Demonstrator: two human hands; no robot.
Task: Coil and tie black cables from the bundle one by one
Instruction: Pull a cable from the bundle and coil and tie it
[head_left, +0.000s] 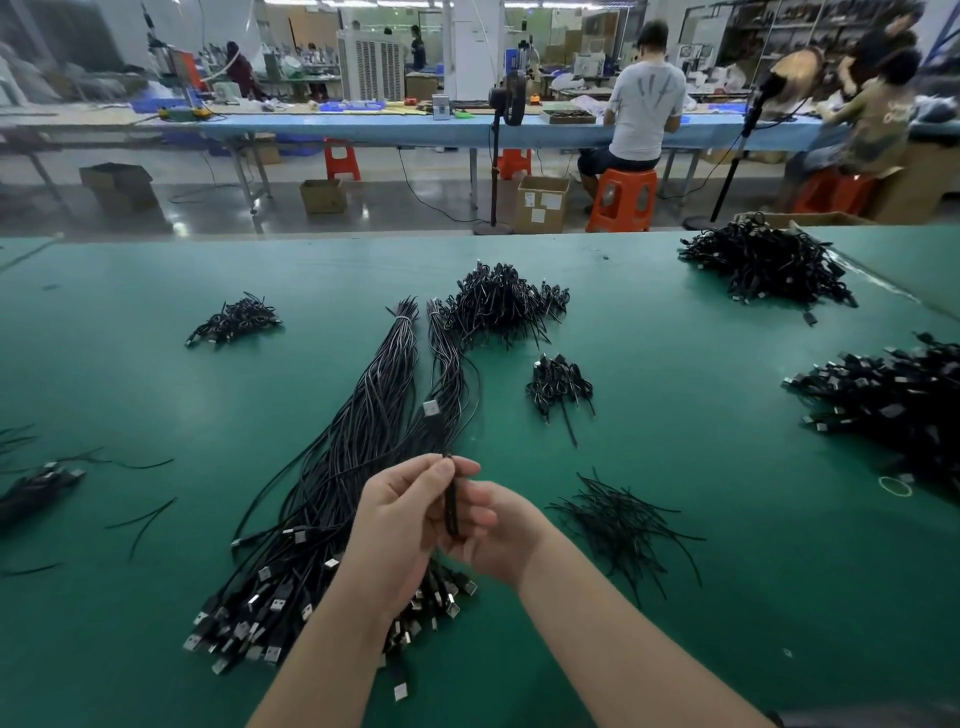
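Note:
A long bundle of black cables lies on the green table, its silver USB plugs fanned out near me. Above it, both hands hold one folded black cable. My left hand pinches the cable's upper part between thumb and fingers. My right hand cups the lower part from the right, fingers curled behind it. The cable's USB plug sticks up above the hands. A loose heap of short black ties lies just right of my right hand.
Piles of coiled, tied cables sit at the far centre, far left, centre right, far right and the right edge. Stray ties lie at the left. People work at benches beyond the table.

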